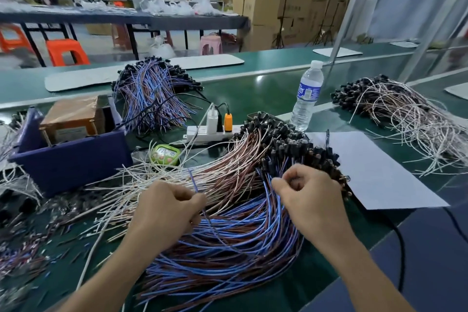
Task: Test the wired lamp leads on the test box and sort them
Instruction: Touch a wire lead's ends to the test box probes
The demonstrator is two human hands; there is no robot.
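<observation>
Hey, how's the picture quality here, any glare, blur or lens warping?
Head view: wide-angle warp bows the bench edges; glare on the bench left of the water bottle; far cartons look soft; left hand, right hand and blue-brown leads are sharp.

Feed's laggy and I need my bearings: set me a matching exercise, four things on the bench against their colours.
Things:
1 bin
2 timer
3 power strip
4 bottle

Colours:
a white
b clear, with a blue label
c green
d dark blue

Pairs: 1-d; 2-c; 3-a; 4-b
</observation>
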